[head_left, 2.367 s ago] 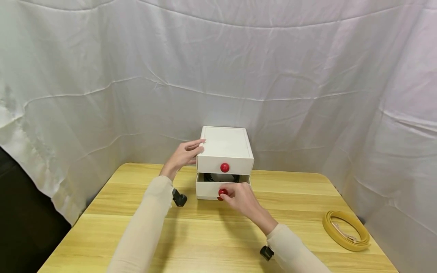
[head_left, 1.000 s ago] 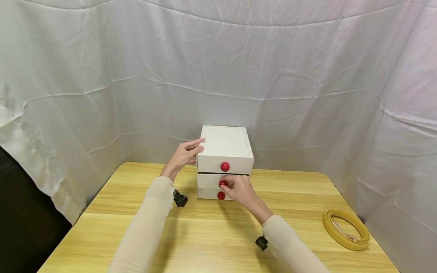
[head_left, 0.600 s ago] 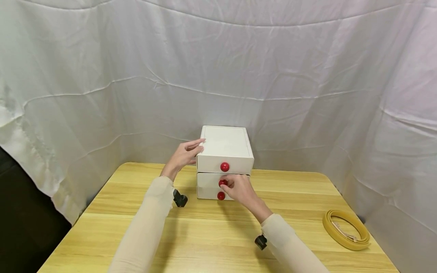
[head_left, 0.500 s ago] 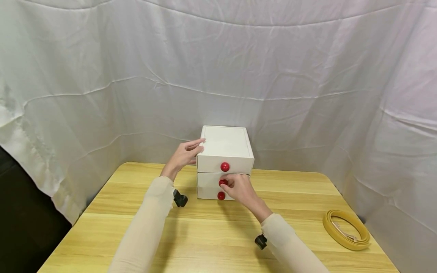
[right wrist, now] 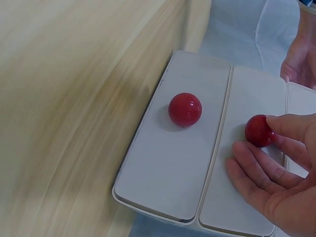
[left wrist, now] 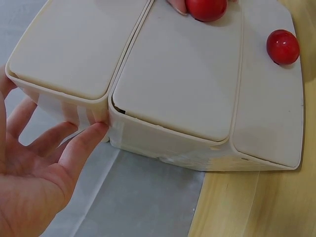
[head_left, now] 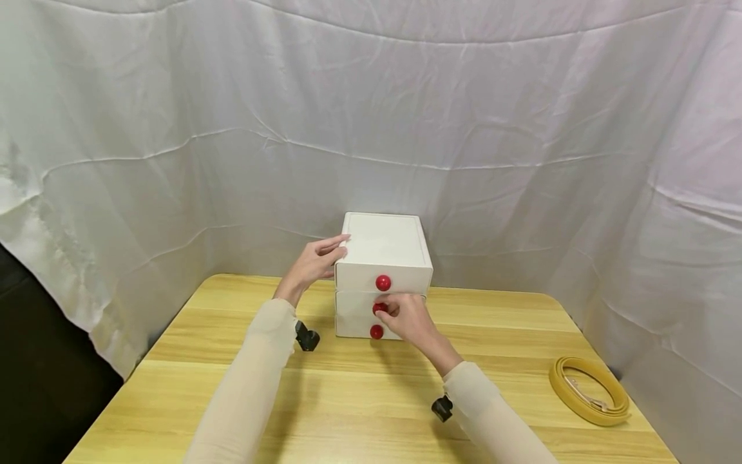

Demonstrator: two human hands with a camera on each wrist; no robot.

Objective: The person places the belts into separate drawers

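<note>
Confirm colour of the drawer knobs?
Red, glossy knobs; clearest in the right wrist view.

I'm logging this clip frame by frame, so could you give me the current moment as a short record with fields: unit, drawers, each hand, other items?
unit: white three-drawer box at the back of the wooden table
drawers: all three look pushed in, each with a red knob
left hand: left hand rests with straight fingers against the box's left side
right hand: right hand pinches the middle knob
bottom knob: bottom knob untouched
other items: coiled yellow belt at the table's right edge
</note>
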